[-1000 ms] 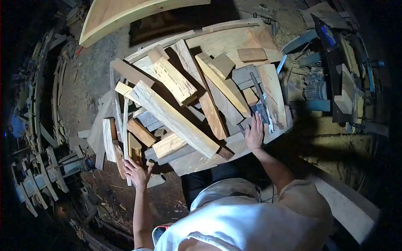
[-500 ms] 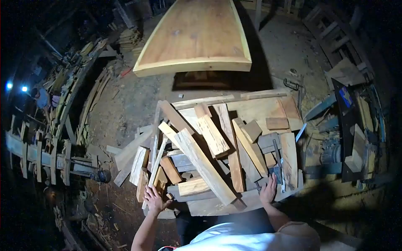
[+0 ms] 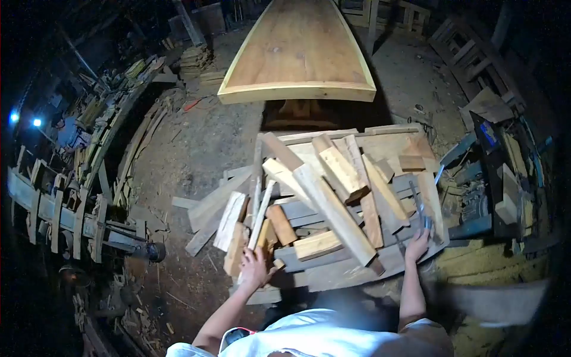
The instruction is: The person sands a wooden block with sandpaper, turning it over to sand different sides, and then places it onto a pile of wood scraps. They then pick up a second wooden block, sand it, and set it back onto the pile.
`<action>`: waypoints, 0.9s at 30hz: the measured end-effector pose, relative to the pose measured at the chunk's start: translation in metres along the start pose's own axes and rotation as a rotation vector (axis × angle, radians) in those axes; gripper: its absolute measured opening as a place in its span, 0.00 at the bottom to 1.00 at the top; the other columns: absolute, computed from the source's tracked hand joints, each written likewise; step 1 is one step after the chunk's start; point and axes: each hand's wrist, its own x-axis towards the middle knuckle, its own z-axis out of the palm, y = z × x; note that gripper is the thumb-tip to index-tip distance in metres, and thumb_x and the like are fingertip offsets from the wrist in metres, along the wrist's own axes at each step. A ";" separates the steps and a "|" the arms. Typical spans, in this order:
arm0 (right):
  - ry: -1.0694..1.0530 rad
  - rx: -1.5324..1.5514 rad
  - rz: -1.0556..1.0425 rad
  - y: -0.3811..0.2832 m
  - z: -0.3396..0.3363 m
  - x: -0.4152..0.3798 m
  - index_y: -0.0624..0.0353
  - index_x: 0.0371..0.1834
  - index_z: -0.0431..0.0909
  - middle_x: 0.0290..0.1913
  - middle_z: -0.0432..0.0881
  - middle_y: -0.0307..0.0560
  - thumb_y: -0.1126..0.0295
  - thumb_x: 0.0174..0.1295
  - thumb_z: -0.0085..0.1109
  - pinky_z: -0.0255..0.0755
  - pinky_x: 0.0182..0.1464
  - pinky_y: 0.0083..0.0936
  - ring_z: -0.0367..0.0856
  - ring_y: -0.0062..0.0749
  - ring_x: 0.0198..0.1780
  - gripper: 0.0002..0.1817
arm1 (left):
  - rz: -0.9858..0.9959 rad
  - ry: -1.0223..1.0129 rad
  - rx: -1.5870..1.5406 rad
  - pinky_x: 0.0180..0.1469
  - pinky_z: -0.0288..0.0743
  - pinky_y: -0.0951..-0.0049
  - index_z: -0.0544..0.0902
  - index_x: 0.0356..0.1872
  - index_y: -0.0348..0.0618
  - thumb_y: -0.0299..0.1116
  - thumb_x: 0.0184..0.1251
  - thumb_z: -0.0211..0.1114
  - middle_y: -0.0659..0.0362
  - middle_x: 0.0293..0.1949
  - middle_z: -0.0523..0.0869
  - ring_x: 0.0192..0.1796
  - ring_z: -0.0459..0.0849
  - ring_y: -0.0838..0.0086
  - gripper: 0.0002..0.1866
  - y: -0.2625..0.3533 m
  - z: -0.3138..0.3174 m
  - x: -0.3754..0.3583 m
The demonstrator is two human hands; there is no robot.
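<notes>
A pile of sawn wood offcuts (image 3: 333,211) lies on a broad board (image 3: 386,273) in front of me. My left hand (image 3: 254,271) rests at the pile's near left, fingers and thumb apart, touching the lower end of a thin pale strip (image 3: 262,217). On the right side of the board, my right hand (image 3: 417,244) has its fingers closed around a slim tool with a bluish part (image 3: 427,223); its exact kind is too small to tell. A long squared timber (image 3: 336,214) slants across the pile between my hands.
Beyond the pile stands a large wooden tabletop (image 3: 300,59) with pale edges. Scrap wood is stacked along a bench (image 3: 113,128) at the left. At the right are a dark upright panel (image 3: 491,178) and a wood block (image 3: 507,196).
My view has shifted, so the pile sits further right. My right hand has closed on the slim tool. My left hand stays by the thin strip.
</notes>
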 end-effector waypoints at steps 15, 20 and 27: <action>-0.418 0.521 -0.979 -0.297 -0.014 -0.375 0.62 0.43 0.79 0.57 0.81 0.49 0.79 0.56 0.61 0.74 0.59 0.40 0.79 0.48 0.58 0.11 | 0.153 -0.086 -0.505 0.75 0.54 0.52 0.64 0.73 0.49 0.52 0.66 0.63 0.41 0.74 0.59 0.75 0.57 0.44 0.37 -0.253 0.052 -0.158; -0.467 0.328 -1.011 -0.279 0.028 -0.400 0.63 0.46 0.78 0.55 0.81 0.52 0.76 0.57 0.59 0.70 0.61 0.41 0.76 0.46 0.59 0.13 | -0.068 -0.199 -0.563 0.75 0.55 0.54 0.63 0.74 0.49 0.52 0.66 0.63 0.40 0.73 0.61 0.75 0.58 0.44 0.38 -0.321 0.091 -0.221; -0.418 0.258 -0.912 -0.297 0.029 -0.403 0.59 0.46 0.76 0.42 0.76 0.50 0.73 0.52 0.64 0.71 0.54 0.43 0.76 0.48 0.49 0.16 | -0.065 -0.253 -0.638 0.73 0.59 0.55 0.63 0.73 0.47 0.50 0.66 0.64 0.41 0.72 0.63 0.73 0.62 0.45 0.38 -0.346 0.088 -0.239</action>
